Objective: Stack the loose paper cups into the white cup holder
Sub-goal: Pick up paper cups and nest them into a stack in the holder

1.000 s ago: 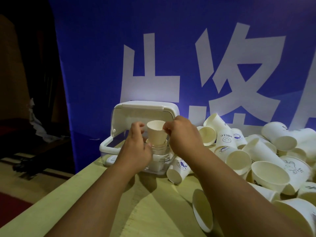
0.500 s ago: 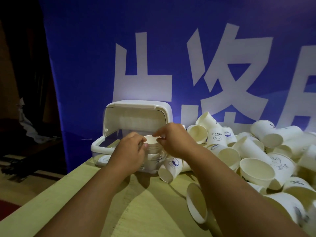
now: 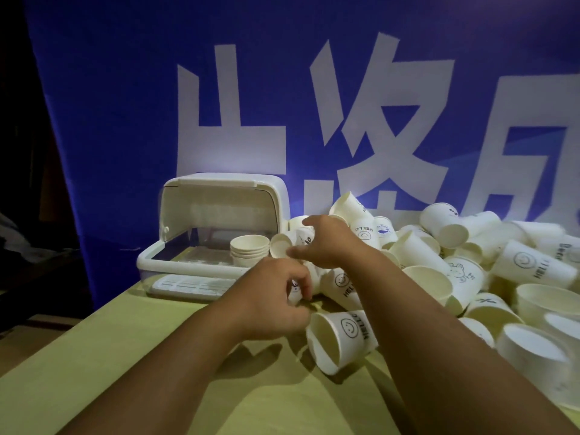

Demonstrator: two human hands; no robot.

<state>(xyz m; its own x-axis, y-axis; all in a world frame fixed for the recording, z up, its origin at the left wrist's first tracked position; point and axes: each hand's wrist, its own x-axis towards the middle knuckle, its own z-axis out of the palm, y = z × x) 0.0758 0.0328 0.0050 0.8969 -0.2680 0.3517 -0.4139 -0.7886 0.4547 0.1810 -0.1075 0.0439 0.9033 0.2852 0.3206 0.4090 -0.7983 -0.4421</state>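
Left hand (image 3: 273, 299): low, at the near edge of the heap, fingers curled round a printed cup (image 3: 296, 292). Most of that cup is hidden under the knuckles, so I can't tell which way its mouth faces.

Right hand (image 3: 329, 243): higher and further back, just right of the holder. Thumb under and fingers over a tipped cup (image 3: 281, 244) whose mouth points left. It looks like a grip rather than a resting touch, but the far fingers are out of sight.

The two hands are close together, not touching, each on its own cup. Likely picking two at once to save trips.

Just left of the right hand: a nested stack (image 3: 250, 250) stands upright, mouths up, in the right end of the white cup holder (image 3: 188, 265). Lid (image 3: 219, 186) is swung up and back, which leaves the tray open from above. The rest of the tray floor is bare grille.

A smiley cup (image 3: 345, 334) lies on its side just beside the left hand, mouth toward the camera. The loose cup pile (image 3: 470, 268) sprawls to the right, most cups tipped over, some half nested.

Table (image 3: 157, 356) is yellow-green. Blue banner (image 3: 110, 105) with large white characters hangs behind.

Judgement: early in the task, with only a few cups stacked and many still loose.
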